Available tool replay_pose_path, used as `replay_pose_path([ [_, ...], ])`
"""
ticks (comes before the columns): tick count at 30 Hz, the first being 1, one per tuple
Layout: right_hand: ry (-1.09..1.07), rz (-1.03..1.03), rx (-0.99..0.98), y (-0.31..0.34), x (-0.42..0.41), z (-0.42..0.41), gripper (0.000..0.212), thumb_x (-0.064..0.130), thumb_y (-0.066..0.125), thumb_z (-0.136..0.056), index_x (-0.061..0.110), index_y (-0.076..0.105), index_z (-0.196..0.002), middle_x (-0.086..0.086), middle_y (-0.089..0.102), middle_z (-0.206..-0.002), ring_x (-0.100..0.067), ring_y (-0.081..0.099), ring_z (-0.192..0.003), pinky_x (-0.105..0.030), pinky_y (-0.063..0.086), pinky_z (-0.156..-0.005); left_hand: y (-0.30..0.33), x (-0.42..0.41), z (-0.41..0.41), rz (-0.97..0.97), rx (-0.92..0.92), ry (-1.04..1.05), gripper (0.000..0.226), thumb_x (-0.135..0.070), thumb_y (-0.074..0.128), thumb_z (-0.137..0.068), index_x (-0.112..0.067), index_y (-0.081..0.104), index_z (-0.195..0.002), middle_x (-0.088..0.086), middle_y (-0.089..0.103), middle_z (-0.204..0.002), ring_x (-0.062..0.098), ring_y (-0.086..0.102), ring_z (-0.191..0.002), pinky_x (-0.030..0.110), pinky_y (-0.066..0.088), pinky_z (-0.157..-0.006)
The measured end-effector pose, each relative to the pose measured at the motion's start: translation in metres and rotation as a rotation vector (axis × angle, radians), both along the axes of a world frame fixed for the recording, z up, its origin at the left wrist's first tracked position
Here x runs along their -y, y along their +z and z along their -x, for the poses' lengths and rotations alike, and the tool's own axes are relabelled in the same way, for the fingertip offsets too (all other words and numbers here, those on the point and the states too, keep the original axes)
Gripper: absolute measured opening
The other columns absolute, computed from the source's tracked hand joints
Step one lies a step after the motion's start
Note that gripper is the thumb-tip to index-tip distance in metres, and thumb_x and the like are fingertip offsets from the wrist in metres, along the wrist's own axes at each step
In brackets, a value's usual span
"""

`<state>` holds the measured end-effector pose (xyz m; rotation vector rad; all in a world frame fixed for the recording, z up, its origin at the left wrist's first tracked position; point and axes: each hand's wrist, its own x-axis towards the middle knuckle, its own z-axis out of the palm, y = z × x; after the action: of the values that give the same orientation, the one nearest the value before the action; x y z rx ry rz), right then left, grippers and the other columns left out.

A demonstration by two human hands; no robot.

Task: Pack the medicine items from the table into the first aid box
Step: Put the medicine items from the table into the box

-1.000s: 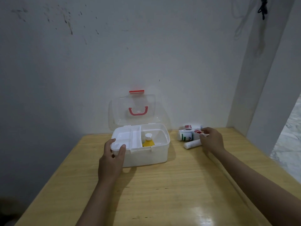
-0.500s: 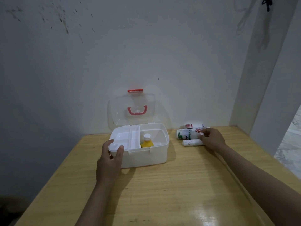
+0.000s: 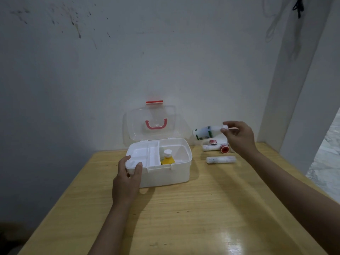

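The white first aid box stands open on the wooden table, its clear lid with a red handle upright against the wall. A yellow bottle with a white cap stands inside the right compartment. My left hand grips the box's front left corner. My right hand holds a white bottle with green label by its neck, lifted sideways above the table right of the box. Below it lie a white roll, another white tube and a red-capped item.
The table sits in a corner, with the wall directly behind the box and a pillar at the right. The table's right edge drops to a tiled floor. A black cord hangs high on the right.
My right hand has picked the green-labelled bottle off the table and raised it, uncovering the items beneath. My left hand stays on the box.
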<state>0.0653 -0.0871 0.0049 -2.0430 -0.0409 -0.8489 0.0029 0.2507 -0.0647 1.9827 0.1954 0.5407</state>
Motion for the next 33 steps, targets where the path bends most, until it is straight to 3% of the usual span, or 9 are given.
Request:
replay_pose_path([
  [4, 0.143, 0.022, 0.043, 0.024, -0.021, 0.015, 0.025, 0.018, 0.069, -0.083, 0.016, 0.067, -0.108, -0.009, 0.065, -0.11, -0.02, 0.067, -0.087, -0.031, 0.056, -0.08, 0.002, 0.001, 0.002, 0.006, 0.001, 0.002, 0.041, -0.045, 0.052, -0.088, -0.035, 0.041, -0.126, -0.005, 0.055, -0.095, 0.024, 0.057, -0.089, 0.043, 0.055, -0.074],
  [8, 0.233, 0.163, 0.048, 0.034, -0.048, 0.024, 0.025, 0.016, 0.069, -0.084, 0.014, 0.068, -0.108, -0.003, 0.061, -0.102, -0.012, 0.064, -0.083, -0.014, 0.051, -0.076, 0.003, 0.001, 0.003, -0.003, -0.006, -0.004, 0.043, -0.047, 0.051, -0.088, -0.035, 0.039, -0.128, -0.004, 0.053, -0.104, 0.022, 0.057, -0.09, 0.043, 0.056, -0.074],
  [12, 0.281, 0.264, 0.012, 0.032, -0.072, 0.022, 0.028, 0.015, 0.068, -0.084, 0.012, 0.068, -0.111, -0.001, 0.056, -0.101, -0.006, 0.058, -0.081, -0.009, 0.047, -0.073, 0.005, 0.001, 0.004, -0.011, -0.002, -0.004, 0.044, -0.046, 0.051, -0.089, -0.034, 0.039, -0.129, -0.006, 0.052, -0.105, 0.022, 0.057, -0.09, 0.041, 0.056, -0.074],
  [14, 0.307, 0.298, -0.026, 0.029, -0.082, 0.021, 0.026, 0.014, 0.069, -0.083, 0.012, 0.069, -0.109, 0.0, 0.058, -0.101, -0.009, 0.059, -0.083, -0.013, 0.049, -0.075, 0.005, 0.001, 0.005, -0.015, -0.006, -0.007, 0.044, -0.046, 0.051, -0.089, -0.033, 0.039, -0.129, -0.005, 0.054, -0.103, 0.023, 0.058, -0.089, 0.039, 0.055, -0.072],
  [18, 0.393, 0.265, -0.128, 0.018, -0.091, 0.019, 0.024, 0.013, 0.076, -0.076, 0.01, 0.071, -0.099, 0.002, 0.066, -0.097, -0.012, 0.066, -0.084, -0.034, 0.057, -0.082, 0.006, 0.0, 0.006, 0.004, -0.018, -0.008, 0.043, -0.047, 0.052, -0.087, -0.035, 0.041, -0.127, -0.008, 0.054, -0.093, 0.023, 0.059, -0.086, 0.041, 0.055, -0.074],
  [23, 0.433, 0.245, -0.219, 0.003, -0.094, 0.021, 0.023, 0.011, 0.08, -0.072, 0.01, 0.072, -0.093, -0.002, 0.07, -0.096, -0.014, 0.068, -0.086, -0.036, 0.058, -0.082, 0.006, 0.0, 0.006, 0.001, -0.012, -0.008, 0.042, -0.047, 0.052, -0.088, -0.035, 0.041, -0.126, -0.007, 0.055, -0.093, 0.022, 0.058, -0.084, 0.04, 0.055, -0.073],
  [26, 0.444, 0.226, -0.203, -0.001, -0.094, 0.022, 0.023, 0.014, 0.079, -0.073, 0.012, 0.073, -0.094, 0.001, 0.07, -0.097, -0.01, 0.068, -0.086, -0.03, 0.058, -0.081, 0.006, 0.0, 0.005, -0.01, -0.007, -0.006, 0.042, -0.048, 0.051, -0.088, -0.035, 0.04, -0.127, -0.007, 0.054, -0.093, 0.023, 0.058, -0.085, 0.043, 0.056, -0.073],
  [30, 0.463, 0.256, -0.182, -0.007, -0.092, 0.027, 0.022, 0.024, 0.073, -0.079, 0.017, 0.072, -0.1, 0.008, 0.069, -0.101, -0.005, 0.064, -0.091, -0.009, 0.05, -0.079, 0.005, 0.001, 0.005, -0.022, 0.003, -0.006, 0.044, -0.047, 0.051, -0.089, -0.033, 0.039, -0.129, -0.006, 0.053, -0.101, 0.022, 0.058, -0.087, 0.04, 0.056, -0.072],
  [33, 0.388, 0.155, -0.117, -0.017, -0.081, 0.028, 0.018, 0.028, 0.07, -0.082, 0.018, 0.073, -0.097, 0.01, 0.072, -0.095, 0.0, 0.065, -0.089, -0.01, 0.047, -0.077, 0.005, 0.001, 0.005, -0.024, 0.003, -0.007, 0.044, -0.046, 0.051, -0.089, -0.033, 0.039, -0.13, -0.006, 0.053, -0.102, 0.023, 0.058, -0.088, 0.04, 0.056, -0.072],
])
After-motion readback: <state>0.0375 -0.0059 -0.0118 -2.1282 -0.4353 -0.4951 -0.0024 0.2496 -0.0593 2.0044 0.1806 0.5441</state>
